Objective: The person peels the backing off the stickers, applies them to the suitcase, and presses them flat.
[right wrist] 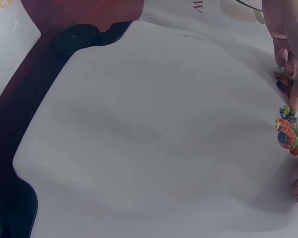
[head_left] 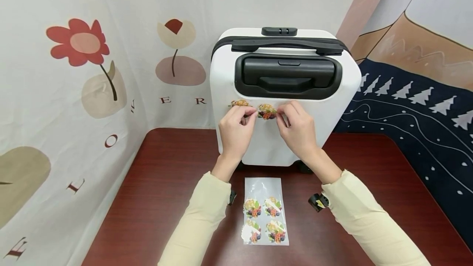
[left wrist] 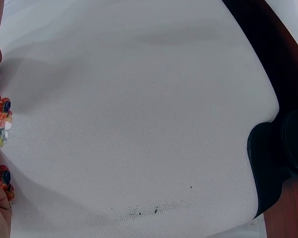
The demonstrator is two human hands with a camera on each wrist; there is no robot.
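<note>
A white suitcase (head_left: 266, 143) stands upright with its panel facing me. Against that panel, just under the black handle recess, is a colourful fruit sticker (head_left: 267, 111). My left hand (head_left: 236, 130) pinches its left edge between thumb and forefinger. The opposite edge is pinched by my right hand (head_left: 298, 128). A second fruit sticker (head_left: 240, 103) lies on the panel to the left, partly covered by my left hand. In the right wrist view, fingertips of both hands meet the held sticker (right wrist: 287, 130).
On the dark red table (head_left: 177, 184), a sheet of stickers (head_left: 263, 188) with several fruit designs lies in front of the suitcase. Black wheels (head_left: 304, 167) support the case at its base. Behind hang a white floral cloth (head_left: 140, 19) and a navy tree-patterned cloth (head_left: 414, 122).
</note>
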